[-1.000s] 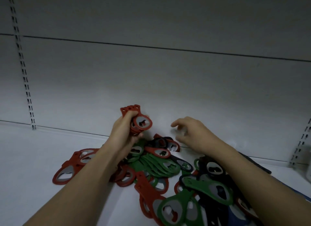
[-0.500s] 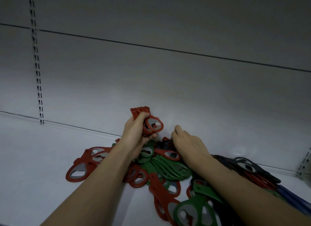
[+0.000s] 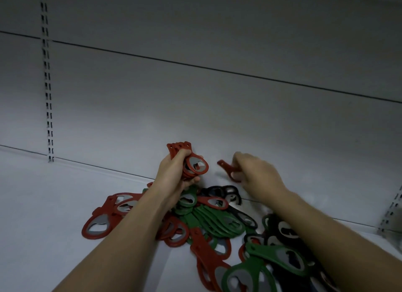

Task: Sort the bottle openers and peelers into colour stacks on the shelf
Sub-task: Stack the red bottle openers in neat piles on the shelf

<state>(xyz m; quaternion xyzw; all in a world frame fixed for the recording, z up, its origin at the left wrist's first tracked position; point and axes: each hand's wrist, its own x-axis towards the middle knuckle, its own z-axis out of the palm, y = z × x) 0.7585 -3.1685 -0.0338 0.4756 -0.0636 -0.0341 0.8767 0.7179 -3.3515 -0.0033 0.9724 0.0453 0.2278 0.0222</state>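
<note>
My left hand [image 3: 174, 172] grips a stack of red plastic bottle openers [image 3: 191, 163] upright above the white shelf [image 3: 43, 204], while my right hand [image 3: 254, 174] pinches one more red opener [image 3: 228, 168] beside it, ready to join the stack, above the mixed pile [image 3: 206, 222].

No legible text, label, brand, number or sign is found on the red, green and black plastic bottle openers [image 3: 208, 222] (their grey metal inserts are unmarked as seen) or on the white metal shelf [image 3: 43, 204].
</note>
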